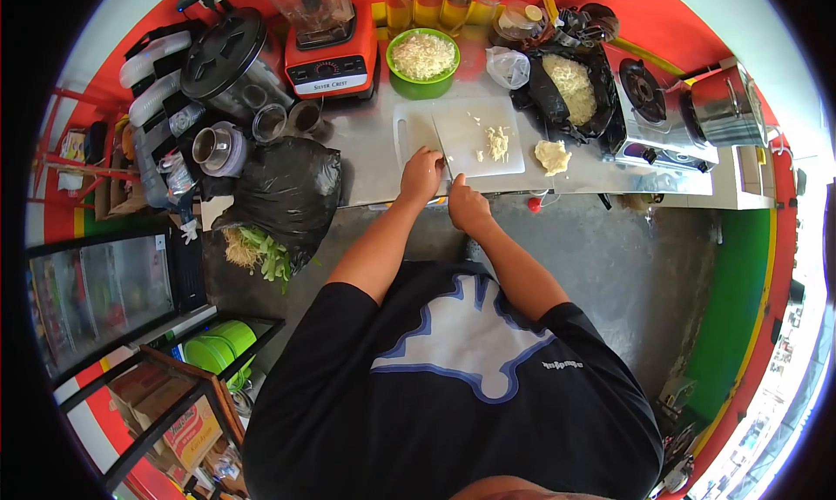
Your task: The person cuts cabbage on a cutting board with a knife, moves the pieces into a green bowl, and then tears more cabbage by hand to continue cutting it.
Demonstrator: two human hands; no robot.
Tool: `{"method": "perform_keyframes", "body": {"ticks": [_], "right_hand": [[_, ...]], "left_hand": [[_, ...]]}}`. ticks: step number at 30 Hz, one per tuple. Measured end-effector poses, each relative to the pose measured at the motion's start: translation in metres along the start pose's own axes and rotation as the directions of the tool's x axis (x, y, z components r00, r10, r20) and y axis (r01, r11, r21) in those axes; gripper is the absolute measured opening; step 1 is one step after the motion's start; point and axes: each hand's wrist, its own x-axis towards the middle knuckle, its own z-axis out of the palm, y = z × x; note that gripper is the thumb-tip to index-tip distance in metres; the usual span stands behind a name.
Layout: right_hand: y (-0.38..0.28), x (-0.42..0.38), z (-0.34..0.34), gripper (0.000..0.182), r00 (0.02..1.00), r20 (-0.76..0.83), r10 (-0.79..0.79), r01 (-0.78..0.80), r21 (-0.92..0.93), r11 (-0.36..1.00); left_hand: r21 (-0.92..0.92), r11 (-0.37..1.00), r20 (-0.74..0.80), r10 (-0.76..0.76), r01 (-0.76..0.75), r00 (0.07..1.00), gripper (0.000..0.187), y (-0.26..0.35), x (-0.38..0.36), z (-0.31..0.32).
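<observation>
My right hand (470,206) is closed around the handle of a knife (441,140), whose blade points away from me over the white cutting board (413,124). Just left of the blade, my left hand (422,176) rests at the board's near edge with its fingers drawn together. Whatever those fingers hold is hidden; a small pale bit shows by the fingertips. Chopped pale strips (497,143) lie in a small heap on the right half of the board. Beside the board, on the metal counter, sits a flat, irregular pale lump (552,157).
Behind the board stand a green bowl (421,89) of pale shreds and a red blender (331,65). A black bag (601,108) of similar shreds and a stove (666,121) with a pot (730,108) are at right. Another black bag (292,187) with greens hangs over the counter's left edge.
</observation>
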Motion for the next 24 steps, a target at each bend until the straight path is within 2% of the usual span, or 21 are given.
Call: {"method": "perform_keyframes", "body": {"ticks": [3, 7, 9, 13, 15, 19, 21, 24], "right_hand": [[0.001, 0.011, -0.003, 0.032, 0.999, -0.031, -0.041, 0.041, 0.013, 0.999], [0.002, 0.014, -0.013, 0.032, 0.997, -0.025, -0.077, 0.078, 0.012, 0.997], [0.000, 0.007, -0.012, 0.029, 0.997, 0.013, -0.070, 0.071, -0.066, 0.995], [-0.001, 0.008, -0.003, 0.032, 0.999, 0.017, -0.049, 0.048, 0.016, 0.999], [-0.002, 0.013, -0.003, 0.033, 0.997, -0.006, -0.072, 0.072, 0.032, 0.997], [-0.002, 0.013, -0.011, 0.033, 0.996, -0.027, -0.088, 0.089, 0.037, 0.995], [-0.003, 0.006, -0.011, 0.033, 0.998, 0.009, -0.064, 0.064, -0.001, 0.998], [-0.004, 0.004, -0.006, 0.032, 0.998, 0.024, -0.052, 0.051, 0.010, 0.999]], "left_hand": [[0.025, 1.000, -0.056, 0.003, -0.002, 0.998, 0.006, 0.000, -0.002, 0.003], [0.011, 1.000, -0.050, -0.021, 0.022, 0.999, 0.008, 0.001, -0.002, 0.002], [0.043, 0.981, -0.018, -0.190, 0.190, 0.982, 0.008, 0.006, 0.000, 0.003], [0.066, 0.977, -0.035, -0.200, 0.202, 0.979, 0.007, 0.011, 0.000, 0.000], [0.082, 0.957, 0.010, -0.278, 0.277, 0.960, 0.003, 0.011, 0.000, 0.000], [0.121, 0.954, -0.028, -0.272, 0.273, 0.962, 0.002, 0.010, -0.002, 0.000], [0.158, 0.963, -0.083, -0.206, 0.217, 0.975, 0.006, 0.011, -0.004, 0.002], [0.136, 0.968, -0.099, -0.197, 0.209, 0.975, 0.007, 0.010, -0.005, 0.003]]}}
